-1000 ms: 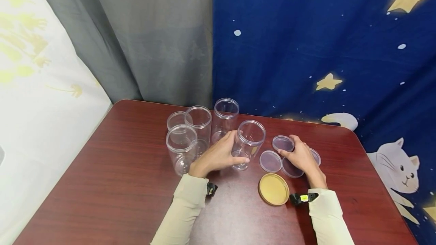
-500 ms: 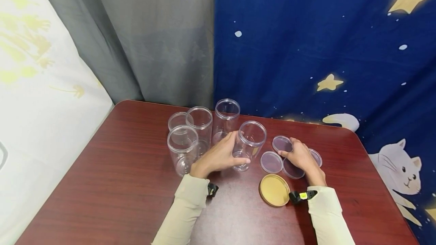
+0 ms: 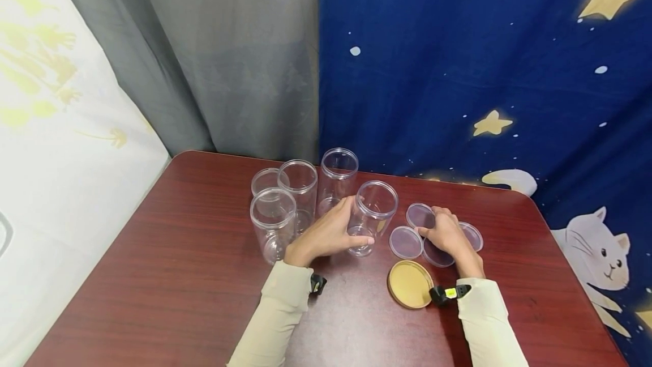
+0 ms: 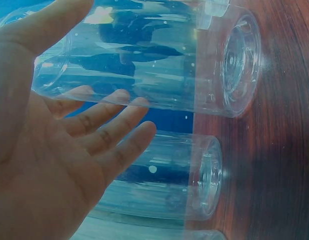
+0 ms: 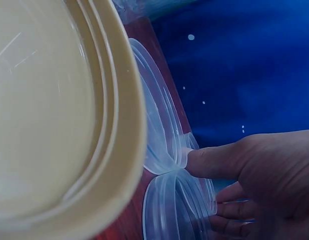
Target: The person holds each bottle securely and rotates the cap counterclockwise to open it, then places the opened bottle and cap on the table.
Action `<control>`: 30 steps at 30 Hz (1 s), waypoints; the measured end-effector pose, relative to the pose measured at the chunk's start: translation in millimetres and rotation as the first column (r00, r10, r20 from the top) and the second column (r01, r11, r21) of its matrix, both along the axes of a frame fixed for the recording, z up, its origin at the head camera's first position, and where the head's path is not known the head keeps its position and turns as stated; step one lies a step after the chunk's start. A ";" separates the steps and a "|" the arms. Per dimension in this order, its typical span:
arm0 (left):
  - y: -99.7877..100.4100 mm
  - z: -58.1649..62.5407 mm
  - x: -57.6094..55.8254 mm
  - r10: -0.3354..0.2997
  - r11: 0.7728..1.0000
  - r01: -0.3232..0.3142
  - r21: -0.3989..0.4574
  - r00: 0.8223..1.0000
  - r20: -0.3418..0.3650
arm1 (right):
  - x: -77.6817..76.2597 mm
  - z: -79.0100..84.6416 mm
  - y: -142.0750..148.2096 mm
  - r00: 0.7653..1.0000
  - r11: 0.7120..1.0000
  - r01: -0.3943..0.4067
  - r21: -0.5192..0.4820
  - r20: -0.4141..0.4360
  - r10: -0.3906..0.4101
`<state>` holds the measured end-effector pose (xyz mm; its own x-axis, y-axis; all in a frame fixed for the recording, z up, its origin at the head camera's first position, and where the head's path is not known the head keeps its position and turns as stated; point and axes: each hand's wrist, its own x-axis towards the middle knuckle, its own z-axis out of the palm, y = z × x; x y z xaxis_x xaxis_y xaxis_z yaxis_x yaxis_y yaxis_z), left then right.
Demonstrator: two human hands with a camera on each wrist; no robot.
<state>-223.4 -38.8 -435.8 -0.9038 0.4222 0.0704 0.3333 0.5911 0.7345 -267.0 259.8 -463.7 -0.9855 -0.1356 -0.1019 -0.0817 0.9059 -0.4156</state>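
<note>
My left hand (image 3: 328, 231) grips a clear plastic jar (image 3: 373, 217) that stands lidless on the table. Its thumb lies across the near side, and the other fingers (image 4: 109, 112) reach along the far wall. To the right, my right hand (image 3: 448, 234) pinches the edge of a clear round lid (image 3: 420, 216), thumb at the near rim and fingers at the far rim. Around that hand lie more clear lids (image 3: 406, 242), partly hidden by it. A gold-coloured lid (image 3: 410, 284) lies closer to me and fills much of the right wrist view.
Several lidless clear jars (image 3: 272, 208) stand close together left of and behind my left hand. One jar (image 3: 338, 177) is near the table's back edge. The dark red wooden table (image 3: 168, 265) meets a grey curtain (image 3: 244, 72) and a blue curtain (image 3: 407, 72).
My right hand has shifted slightly left with the clear lid at its fingers. The left hand and its jar stay in place.
</note>
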 end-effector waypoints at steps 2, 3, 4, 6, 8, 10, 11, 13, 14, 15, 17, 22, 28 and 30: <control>0.1 -0.1 0.0 0.000 1.000 0.000 0.000 1.000 -0.001 | -0.4 -0.3 -0.1 1.000 1.000 -0.003 0.001 -0.002 0.003; 0.1 -0.1 0.0 0.001 1.000 -0.001 0.001 1.000 0.000 | -0.7 -0.5 -0.1 1.000 1.000 -0.005 0.003 -0.004 0.005; -0.1 0.0 0.1 0.002 1.000 -0.002 0.002 1.000 0.002 | -0.8 -0.6 -0.3 1.000 1.000 -0.007 0.004 -0.005 0.007; -0.5 0.4 0.4 0.009 1.000 -0.009 0.002 1.000 0.013 | -1.0 -1.0 -0.6 1.000 1.000 -0.008 0.002 -0.008 0.008; -0.7 1.2 0.9 0.018 1.000 -0.018 0.001 0.999 0.026 | -1.4 -1.5 0.2 1.000 1.000 -0.008 -0.007 -0.008 0.008; -0.8 2.5 1.4 0.020 1.000 -0.020 0.005 0.999 0.030 | -1.3 -1.3 1.9 1.000 1.000 -0.006 -0.028 -0.014 0.005; -0.8 3.5 2.0 0.024 1.000 -0.024 0.005 0.999 0.030 | -1.1 -0.7 2.8 1.000 0.999 -0.003 -0.042 -0.017 0.002; -0.8 6.5 3.2 0.032 0.999 -0.032 0.009 0.999 0.020 | -0.4 0.6 4.7 0.999 0.998 0.003 -0.067 -0.038 -0.005; -0.8 8.5 3.9 0.036 0.999 -0.036 0.013 0.999 0.010 | 0.2 1.8 5.5 0.999 0.997 0.004 -0.077 -0.043 -0.007; -0.8 10.6 4.6 0.040 0.999 -0.040 0.016 0.999 -0.001 | 0.1 2.5 6.7 0.999 0.996 0.002 -0.086 -0.051 -0.006; -0.1 15.4 6.4 0.048 0.999 -0.048 0.018 0.999 -0.023 | 0.8 4.2 8.6 0.998 0.995 0.002 -0.097 -0.064 -0.009; 2.4 26.9 10.1 0.038 0.999 -0.037 0.014 0.996 -0.085 | 0.4 7.9 10.8 0.997 0.995 -0.002 -0.104 -0.071 -0.006; -1.2 46.6 14.4 0.039 0.997 -0.050 -0.051 0.980 -0.193 | 0.9 18.9 8.0 0.997 0.996 0.018 -0.088 -0.068 -0.024; -4.1 56.5 18.6 0.030 0.994 -0.057 -0.094 0.965 -0.260 | 2.1 23.7 8.4 0.996 0.996 0.019 -0.088 -0.083 -0.027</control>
